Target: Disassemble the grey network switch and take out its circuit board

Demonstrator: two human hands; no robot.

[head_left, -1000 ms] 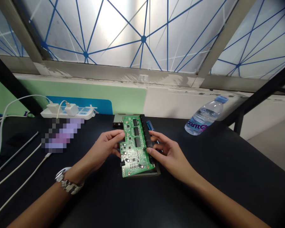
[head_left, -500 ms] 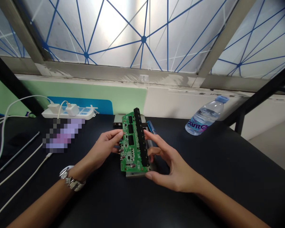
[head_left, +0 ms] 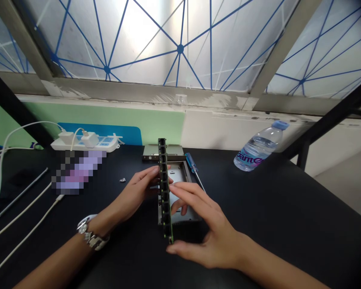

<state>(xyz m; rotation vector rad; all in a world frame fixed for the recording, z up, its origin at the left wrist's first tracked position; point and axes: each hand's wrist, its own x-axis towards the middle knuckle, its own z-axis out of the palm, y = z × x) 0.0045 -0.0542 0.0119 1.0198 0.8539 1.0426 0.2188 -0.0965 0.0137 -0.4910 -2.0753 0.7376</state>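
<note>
A circuit board (head_left: 165, 188) is held on edge above the table, its row of black port sockets facing up toward me. My left hand (head_left: 142, 182) pinches it from the left, with the fingertips partly hidden behind the board. My right hand (head_left: 209, 218) grips it too: the thumb lies at the near end and the index finger presses the right side. Beneath the board is a shallow metal case (head_left: 183, 216), partly covered by the board and my right hand. Behind the case lies a flat metal cover (head_left: 175, 150).
A blue-handled screwdriver (head_left: 191, 162) rests right of the case. Small screws (head_left: 122, 180) lie to the left. A water bottle (head_left: 257, 148) stands tilted-looking at the right. At the back left are a power strip (head_left: 108, 144) and white cables (head_left: 27, 214); a blurred-out object is nearby.
The board has turned from showing its green face to standing on edge, and has come slightly nearer. My right hand moved nearer with it. The case and screws are now more exposed.
</note>
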